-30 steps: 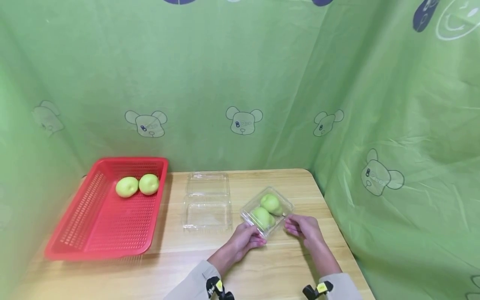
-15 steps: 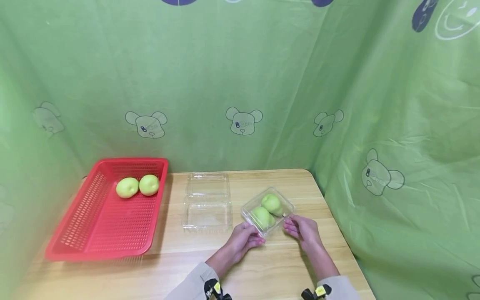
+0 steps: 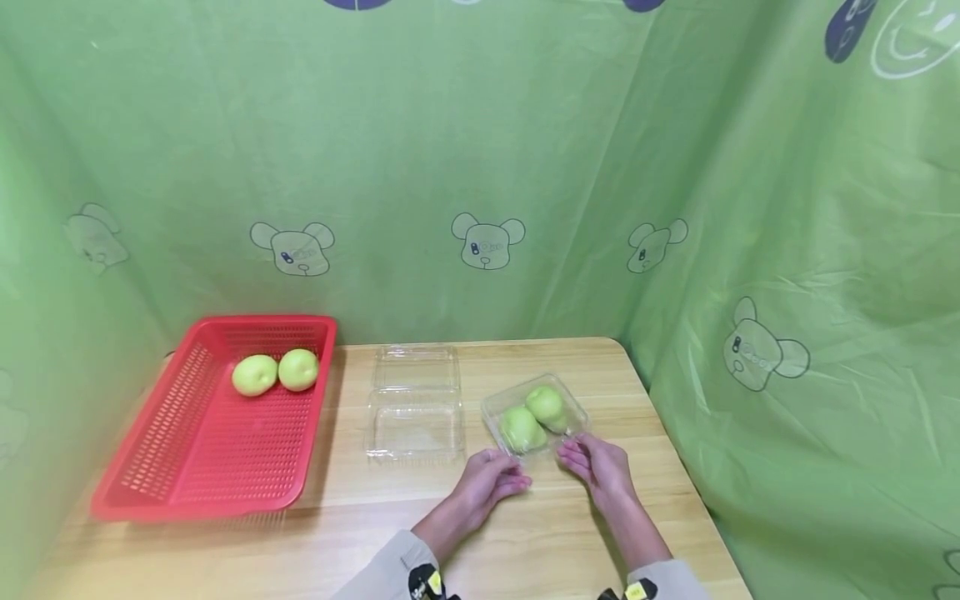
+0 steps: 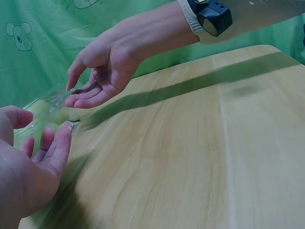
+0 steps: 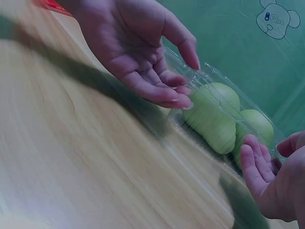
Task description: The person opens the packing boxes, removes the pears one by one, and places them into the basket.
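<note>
A clear plastic clamshell box (image 3: pixel 495 406) with two green pears (image 3: pixel 545 404) inside lies on the table, right of centre. My left hand (image 3: pixel 480 485) is at its near left corner. In the right wrist view the thumb of that left hand (image 5: pixel 138 52) stands apart from its loosely bent fingers, by the box's edge. My right hand (image 3: pixel 603 471) pinches the near right edge of the box. In the left wrist view the thumb and fingers of the right hand (image 4: pixel 107 71) meet at the clear rim.
An unfolded clear clamshell box (image 3: pixel 416 429) lies to the left on the wooden table (image 3: pixel 375 533). Further left stands a red plastic basket (image 3: pixel 225 467) holding two green fruits (image 3: pixel 255 375). A green curtain (image 3: pixel 420 150) hangs behind and at the sides.
The box's near edge has swung away from me, turning the box slightly. My right hand has shifted left with its edge, and the left fingers no longer overlap the box's corner.
</note>
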{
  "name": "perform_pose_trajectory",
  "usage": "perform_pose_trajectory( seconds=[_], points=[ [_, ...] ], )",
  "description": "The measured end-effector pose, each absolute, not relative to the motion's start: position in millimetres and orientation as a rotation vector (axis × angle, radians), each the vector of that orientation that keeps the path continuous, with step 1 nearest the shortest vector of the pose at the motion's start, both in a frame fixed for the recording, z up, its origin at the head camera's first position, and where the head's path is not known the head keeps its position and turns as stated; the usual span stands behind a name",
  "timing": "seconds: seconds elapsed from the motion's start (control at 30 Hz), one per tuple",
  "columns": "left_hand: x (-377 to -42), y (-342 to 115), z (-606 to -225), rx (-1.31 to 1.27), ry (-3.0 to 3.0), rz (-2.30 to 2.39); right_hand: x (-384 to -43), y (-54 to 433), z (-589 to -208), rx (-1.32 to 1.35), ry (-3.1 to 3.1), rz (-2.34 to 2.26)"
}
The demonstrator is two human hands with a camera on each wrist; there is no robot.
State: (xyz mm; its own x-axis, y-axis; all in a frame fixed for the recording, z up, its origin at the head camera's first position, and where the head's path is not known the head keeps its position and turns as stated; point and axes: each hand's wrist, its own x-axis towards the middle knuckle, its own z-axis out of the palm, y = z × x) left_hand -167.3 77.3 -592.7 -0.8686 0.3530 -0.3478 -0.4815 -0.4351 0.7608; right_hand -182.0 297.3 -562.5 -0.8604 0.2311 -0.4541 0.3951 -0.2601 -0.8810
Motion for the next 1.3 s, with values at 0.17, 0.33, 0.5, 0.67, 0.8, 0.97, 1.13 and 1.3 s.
perform_pose_trajectory(
  seconds=[0.17, 0.33, 0.5, 0.67, 0.8, 0.97, 1.13, 1.3],
  points=[
    [-166, 79, -593, -0.209, 1.309, 2.316, -177, 291, -563, 0.776, 1.818, -2.290],
    [-167, 80, -591, -0.257, 1.328, 2.362, -173, 287, -565, 0.754, 1.789, -2.312],
    [-169, 77, -589, -0.278, 1.367, 2.373, -173, 286, -566, 0.763, 1.761, -2.328],
    [-169, 75, -589, -0.267, 1.379, 2.365, -174, 291, -566, 0.776, 1.772, -2.334],
    [-170, 74, -589, -0.255, 1.366, 2.368, -175, 296, -566, 0.772, 1.801, -2.346],
    [-169, 75, -590, -0.257, 1.340, 2.381, -172, 297, -567, 0.776, 1.820, -2.327],
    [-166, 76, -595, -0.276, 1.323, 2.384, -168, 295, -568, 0.772, 1.843, -2.307],
    [-166, 79, -597, -0.278, 1.353, 2.383, -165, 293, -570, 0.772, 1.860, -2.285]
  ],
)
